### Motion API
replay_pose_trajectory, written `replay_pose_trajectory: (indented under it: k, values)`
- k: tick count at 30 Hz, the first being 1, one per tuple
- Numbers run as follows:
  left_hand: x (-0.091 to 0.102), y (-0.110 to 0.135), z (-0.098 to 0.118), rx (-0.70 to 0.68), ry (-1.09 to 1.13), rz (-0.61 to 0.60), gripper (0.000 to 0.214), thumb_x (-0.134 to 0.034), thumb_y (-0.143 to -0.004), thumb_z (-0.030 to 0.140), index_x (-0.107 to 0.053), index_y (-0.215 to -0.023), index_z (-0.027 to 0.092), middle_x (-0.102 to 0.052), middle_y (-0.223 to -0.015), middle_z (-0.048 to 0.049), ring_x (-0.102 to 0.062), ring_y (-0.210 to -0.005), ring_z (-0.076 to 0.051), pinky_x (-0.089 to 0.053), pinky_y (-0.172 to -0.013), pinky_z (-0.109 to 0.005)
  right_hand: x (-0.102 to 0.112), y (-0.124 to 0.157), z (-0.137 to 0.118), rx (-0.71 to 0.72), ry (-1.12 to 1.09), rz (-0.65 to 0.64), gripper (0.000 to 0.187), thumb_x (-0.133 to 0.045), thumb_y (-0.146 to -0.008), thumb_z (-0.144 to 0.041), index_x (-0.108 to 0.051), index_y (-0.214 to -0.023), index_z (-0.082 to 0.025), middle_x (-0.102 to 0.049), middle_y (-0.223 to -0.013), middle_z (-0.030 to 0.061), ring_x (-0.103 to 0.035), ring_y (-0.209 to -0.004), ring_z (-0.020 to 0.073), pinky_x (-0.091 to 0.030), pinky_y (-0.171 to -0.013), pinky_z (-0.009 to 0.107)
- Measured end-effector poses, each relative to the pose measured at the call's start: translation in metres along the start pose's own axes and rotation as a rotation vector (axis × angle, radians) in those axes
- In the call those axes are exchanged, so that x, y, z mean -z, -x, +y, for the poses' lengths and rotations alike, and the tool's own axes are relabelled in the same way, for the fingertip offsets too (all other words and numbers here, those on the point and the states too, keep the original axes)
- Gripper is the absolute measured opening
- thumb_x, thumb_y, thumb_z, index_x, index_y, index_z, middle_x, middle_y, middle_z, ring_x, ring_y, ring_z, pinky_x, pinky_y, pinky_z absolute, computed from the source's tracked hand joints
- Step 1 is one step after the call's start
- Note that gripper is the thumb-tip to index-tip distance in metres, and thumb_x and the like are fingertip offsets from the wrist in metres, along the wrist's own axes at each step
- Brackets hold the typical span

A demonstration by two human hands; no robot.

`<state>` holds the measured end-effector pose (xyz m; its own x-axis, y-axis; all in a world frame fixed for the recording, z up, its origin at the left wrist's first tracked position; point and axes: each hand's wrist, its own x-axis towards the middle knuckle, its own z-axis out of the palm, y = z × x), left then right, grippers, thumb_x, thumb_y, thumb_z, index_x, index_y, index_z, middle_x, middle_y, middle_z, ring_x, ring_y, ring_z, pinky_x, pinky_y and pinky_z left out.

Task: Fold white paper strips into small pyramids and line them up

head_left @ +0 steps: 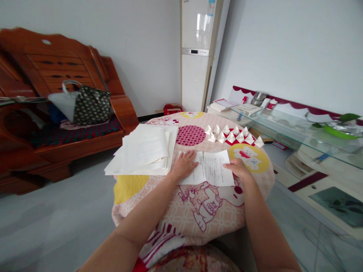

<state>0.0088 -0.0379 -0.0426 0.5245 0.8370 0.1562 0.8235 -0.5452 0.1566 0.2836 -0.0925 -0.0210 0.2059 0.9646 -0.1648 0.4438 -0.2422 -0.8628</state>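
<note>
A sheet of printed paper (214,166) lies on the cloth-covered round table, with a crease down its middle. My left hand (185,164) rests flat on the sheet's left part, fingers stretched out. At the right edge my right hand (237,168) pinches the paper, thumb on top and the other fingers partly hidden. Left of the sheet is a pile of white papers (146,147), loosely stacked. Beyond my right hand, several small folded white paper pieces (231,136) with pointed tops stand in rows.
A pink patterned tablecloth (181,204) covers the table. To the right stands a glass-topped cabinet (300,132) with cups, papers and a green dish (343,131). A wooden sofa (65,68) holding a dark patterned bag (92,105) is at left. A tall white appliance (195,75) stands in the corner.
</note>
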Motion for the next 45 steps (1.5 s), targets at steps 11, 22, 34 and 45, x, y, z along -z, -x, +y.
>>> replay_pose_trajectory:
  k: [11,22,34,45]
  values:
    - [-0.004,0.000,-0.003,-0.011,-0.020,0.021,0.055,-0.035,-0.104,0.042,-0.041,-0.153,0.018,-0.041,-0.160,-0.0134,-0.036,-0.150,-0.028,-0.028,-0.124,-0.052,-0.002,-0.007,0.010,-0.024,-0.047,0.073,0.015,-0.069,-0.066,-0.030,-0.070,-0.063,-0.015,-0.064,-0.054,0.0027,-0.061,-0.054,0.0194,-0.041,-0.047,0.026]
    - [0.000,0.000,-0.001,0.010,-0.020,-0.026,0.057,-0.034,-0.104,0.041,-0.039,-0.154,0.015,-0.036,-0.163,-0.0126,-0.031,-0.152,-0.028,-0.025,-0.125,-0.053,0.003,-0.002,0.006,-0.036,-0.067,0.003,0.017,-0.071,-0.069,-0.030,-0.072,-0.069,-0.013,-0.071,-0.063,0.0075,-0.065,-0.057,0.0197,-0.045,-0.048,0.026]
    - [-0.004,-0.002,-0.003,0.007,-0.027,-0.013,0.056,-0.033,-0.104,0.042,-0.040,-0.153,0.017,-0.038,-0.163,-0.0118,-0.032,-0.152,-0.027,-0.026,-0.125,-0.052,0.010,0.007,0.000,-0.139,-0.111,-0.121,0.013,-0.074,-0.069,-0.026,-0.073,-0.074,-0.014,-0.072,-0.061,0.0057,-0.063,-0.048,0.0176,-0.045,-0.041,0.024]
    - [0.000,-0.001,0.000,0.021,-0.018,-0.038,0.058,-0.035,-0.104,0.042,-0.038,-0.155,0.013,-0.036,-0.163,-0.0127,-0.032,-0.152,-0.028,-0.024,-0.126,-0.052,0.012,0.000,0.011,-0.172,-0.139,-0.135,0.012,-0.074,-0.070,-0.024,-0.073,-0.078,-0.014,-0.074,-0.066,0.0065,-0.067,-0.054,0.0201,-0.051,-0.049,0.028]
